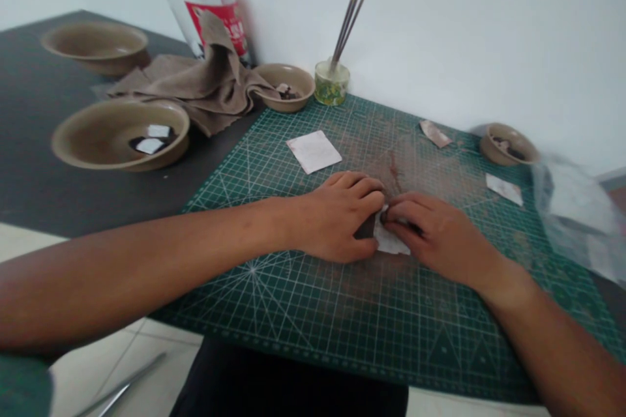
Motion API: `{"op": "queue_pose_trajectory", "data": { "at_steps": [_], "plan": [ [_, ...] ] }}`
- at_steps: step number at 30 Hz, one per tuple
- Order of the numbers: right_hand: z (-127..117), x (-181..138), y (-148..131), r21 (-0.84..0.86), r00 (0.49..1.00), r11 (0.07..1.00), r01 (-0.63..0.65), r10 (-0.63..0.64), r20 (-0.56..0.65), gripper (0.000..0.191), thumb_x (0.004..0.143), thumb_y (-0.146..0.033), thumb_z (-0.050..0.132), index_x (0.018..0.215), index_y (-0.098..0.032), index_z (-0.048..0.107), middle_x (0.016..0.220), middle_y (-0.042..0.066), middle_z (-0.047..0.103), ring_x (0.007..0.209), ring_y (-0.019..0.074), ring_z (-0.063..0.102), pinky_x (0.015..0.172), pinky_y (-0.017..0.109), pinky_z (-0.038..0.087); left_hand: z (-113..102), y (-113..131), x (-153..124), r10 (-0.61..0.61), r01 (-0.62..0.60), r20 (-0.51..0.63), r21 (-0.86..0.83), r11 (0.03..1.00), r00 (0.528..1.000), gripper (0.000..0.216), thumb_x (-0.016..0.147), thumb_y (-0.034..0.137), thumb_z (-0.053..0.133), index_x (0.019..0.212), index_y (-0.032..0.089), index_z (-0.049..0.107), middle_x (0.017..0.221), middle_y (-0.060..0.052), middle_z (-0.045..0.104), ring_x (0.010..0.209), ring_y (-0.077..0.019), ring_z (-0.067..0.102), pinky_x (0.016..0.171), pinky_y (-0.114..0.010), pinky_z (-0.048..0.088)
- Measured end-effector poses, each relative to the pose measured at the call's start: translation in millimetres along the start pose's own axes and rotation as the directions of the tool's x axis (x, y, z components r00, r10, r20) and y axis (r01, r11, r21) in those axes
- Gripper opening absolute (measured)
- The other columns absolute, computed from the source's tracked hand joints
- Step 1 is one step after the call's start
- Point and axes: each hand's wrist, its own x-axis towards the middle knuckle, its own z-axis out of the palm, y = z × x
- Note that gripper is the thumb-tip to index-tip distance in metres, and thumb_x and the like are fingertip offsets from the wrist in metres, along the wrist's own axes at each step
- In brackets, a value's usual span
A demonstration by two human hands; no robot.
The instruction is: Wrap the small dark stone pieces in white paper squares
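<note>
Both my hands rest on a green cutting mat (pixel 303 300) in the middle of the view. My left hand (pixel 340 215) is curled, its fingers pressing a small dark piece (pixel 366 228) against the mat. My right hand (pixel 430 231) meets it from the right, fingers closed on the same small piece, over a white paper scrap (pixel 394 244). What exactly the fingertips pinch is partly hidden.
A white paper square (pixel 313 150) lies farther back on the mat, smaller scraps (pixel 505 188) to the right. Tan bowls (pixel 120 133) stand on the dark table, with a brown cloth (pixel 195 85), a jar of sticks (pixel 331 81), a plastic bag (pixel 577 215) at right.
</note>
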Motion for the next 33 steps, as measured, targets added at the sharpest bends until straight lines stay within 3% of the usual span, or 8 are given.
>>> {"op": "queue_pose_trajectory", "data": {
  "at_steps": [3,7,9,13,18,23,28,33],
  "plan": [
    [-4.4,-0.6,6.3,-0.014,0.998,0.998,-0.055,0.056,0.004,0.007,0.094,-0.022,0.057,0.096,-0.021,0.064,0.099,0.004,0.068,0.089,0.02,0.063,0.08,0.035,0.049,0.6,-0.4,0.4,-0.004,0.005,-0.007,0.012,1.0,1.0,0.041,0.087,0.046,0.056,0.116,0.017,0.053,0.142,-0.013,0.046,0.134,-0.0325,0.038,0.113,-0.047,0.028],
    [-5.0,-5.5,1.7,0.112,0.989,0.993,0.041,-0.056,0.134,0.009,0.095,-0.021,0.056,0.095,-0.022,0.065,0.099,0.003,0.068,0.09,0.0173,0.064,0.081,0.032,0.05,0.8,-0.4,0.0,0.01,-0.01,-0.004,0.006,1.0,1.0,0.042,0.087,0.048,0.055,0.115,0.017,0.053,0.141,-0.013,0.047,0.134,-0.0318,0.039,0.113,-0.046,0.029],
    [-1.3,-3.4,-0.9,0.117,0.994,0.991,0.058,-0.069,0.09,0.011,0.096,-0.022,0.054,0.095,-0.022,0.065,0.101,0.004,0.068,0.094,0.0183,0.064,0.084,0.033,0.05,0.9,-0.3,-0.1,0.011,-0.011,-0.006,0.009,1.0,1.0,0.042,0.087,0.047,0.055,0.115,0.017,0.053,0.142,-0.013,0.047,0.134,-0.0318,0.039,0.113,-0.046,0.029],
    [-0.7,0.8,3.9,-0.014,0.993,0.995,-0.099,0.098,-0.064,0.009,0.095,-0.024,0.055,0.095,-0.021,0.064,0.098,0.005,0.066,0.088,0.0203,0.063,0.08,0.036,0.049,1.5,-0.4,-0.1,0.005,-0.005,-0.013,0.013,1.0,1.0,0.04,0.087,0.046,0.056,0.115,0.017,0.054,0.142,-0.013,0.046,0.133,-0.0322,0.04,0.112,-0.047,0.03],
    [-3.1,-4.0,-7.7,0.161,0.989,0.987,-0.004,-0.02,0.145,0.007,0.094,-0.022,0.057,0.091,-0.022,0.064,0.096,0.002,0.067,0.088,0.0163,0.063,0.079,0.03,0.049,2.2,-0.9,-0.5,0.015,-0.015,-0.017,0.009,1.0,1.0,0.042,0.087,0.047,0.055,0.116,0.017,0.054,0.141,-0.013,0.048,0.133,-0.0323,0.039,0.112,-0.046,0.029],
    [-0.9,-1.5,-7.6,0.07,0.991,0.989,-0.129,0.131,-0.028,0.007,0.094,-0.023,0.057,0.093,-0.021,0.064,0.097,0.003,0.066,0.087,0.0184,0.062,0.078,0.033,0.048,1.6,-1.1,-0.6,0.004,-0.004,-0.012,0.013,1.0,1.0,0.042,0.087,0.045,0.056,0.117,0.016,0.053,0.141,-0.013,0.047,0.134,-0.0323,0.039,0.113,-0.046,0.028],
    [-3.7,-4.8,-4.0,0.154,0.991,0.987,-0.043,0.023,0.131,0.007,0.093,-0.022,0.058,0.092,-0.022,0.065,0.095,0.002,0.066,0.087,0.017,0.062,0.078,0.031,0.049,1.3,-1.3,-0.3,0.015,-0.015,-0.01,-0.001,1.0,1.0,0.042,0.086,0.046,0.055,0.116,0.017,0.054,0.141,-0.013,0.048,0.133,-0.0322,0.04,0.112,-0.046,0.03],
    [-1.6,-0.8,-2.8,0.051,0.994,0.993,-0.107,0.108,-0.018,0.008,0.095,-0.023,0.055,0.095,-0.022,0.063,0.099,0.004,0.066,0.09,0.0204,0.063,0.081,0.035,0.048,0.2,-0.7,0.0,0.005,-0.005,-0.008,0.007,1.0,1.0,0.041,0.087,0.045,0.055,0.116,0.016,0.053,0.142,-0.013,0.047,0.135,-0.0319,0.038,0.113,-0.046,0.028]
  ]
}}
